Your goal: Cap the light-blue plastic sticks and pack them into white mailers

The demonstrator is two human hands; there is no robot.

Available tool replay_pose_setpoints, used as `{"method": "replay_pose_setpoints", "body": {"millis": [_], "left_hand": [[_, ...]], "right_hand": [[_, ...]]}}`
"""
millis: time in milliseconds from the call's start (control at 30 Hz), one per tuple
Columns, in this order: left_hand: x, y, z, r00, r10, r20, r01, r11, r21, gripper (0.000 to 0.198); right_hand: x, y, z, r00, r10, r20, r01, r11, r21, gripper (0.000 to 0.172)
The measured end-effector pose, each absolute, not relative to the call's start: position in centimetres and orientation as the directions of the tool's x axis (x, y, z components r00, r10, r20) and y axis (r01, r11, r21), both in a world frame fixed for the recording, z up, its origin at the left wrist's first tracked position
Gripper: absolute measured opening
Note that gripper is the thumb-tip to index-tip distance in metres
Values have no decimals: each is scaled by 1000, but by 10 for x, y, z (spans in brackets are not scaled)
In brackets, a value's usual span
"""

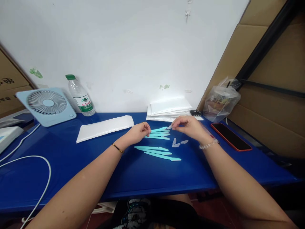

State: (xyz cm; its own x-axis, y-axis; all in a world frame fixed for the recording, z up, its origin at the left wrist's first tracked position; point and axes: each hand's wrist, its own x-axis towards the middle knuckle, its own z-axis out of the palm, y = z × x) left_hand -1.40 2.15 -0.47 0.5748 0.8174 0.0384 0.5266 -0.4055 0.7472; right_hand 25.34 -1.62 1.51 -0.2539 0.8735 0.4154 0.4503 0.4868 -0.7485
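At frame centre, left hand [139,132] is pinching turquoise razor [159,130], right hand [188,128] translucent cap [169,127]; both should be aligning squarely.

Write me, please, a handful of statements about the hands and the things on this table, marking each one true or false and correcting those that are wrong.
1. The left hand holds a turquoise eyebrow razor. True.
2. The right hand holds a pair of scissors. False: it pinches a translucent blade cap.
3. Three loose blade caps lie on the blue table. True.
4. The green-capped water bottle stands to the left of the light-blue fan in the picture. False: it stands to the fan's right.
5. The orange-edged smartphone lies to the right of the right hand. True.
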Motion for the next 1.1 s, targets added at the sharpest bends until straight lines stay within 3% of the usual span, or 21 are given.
{"method": "replay_pose_setpoints", "body": {"millis": [400, 600, 767, 933, 1000, 1100], "left_hand": [[-14, 21, -1, 575, 818, 27, 506, -382, 773, 20], [-8, 17, -2, 579, 815, 35, 519, -402, 754, 23], [-8, 22, -9, 520, 848, 101, 634, -463, 620, 21], [-10, 19, -4, 548, 806, 222, 704, -589, 397, 27], [-9, 12, 1, 651, 744, 152, 653, -651, 387, 33], [-6, 2, 5, 756, 653, -38, 604, -674, 426, 25]], "right_hand": [[246, -21, 20, -262, 821, 507, 459, 568, -683, 12], [234, -20, 12, -343, 812, 472, 437, 582, -686, 10], [251, -17, 14, -423, 846, 325, 571, 527, -629, 14], [270, -16, 18, -603, 798, -14, 679, 504, -534, 18], [268, -15, 17, -598, 799, -66, 706, 486, -515, 16], [263, -16, 16, -517, 849, -104, 751, 392, -531, 16]]}}
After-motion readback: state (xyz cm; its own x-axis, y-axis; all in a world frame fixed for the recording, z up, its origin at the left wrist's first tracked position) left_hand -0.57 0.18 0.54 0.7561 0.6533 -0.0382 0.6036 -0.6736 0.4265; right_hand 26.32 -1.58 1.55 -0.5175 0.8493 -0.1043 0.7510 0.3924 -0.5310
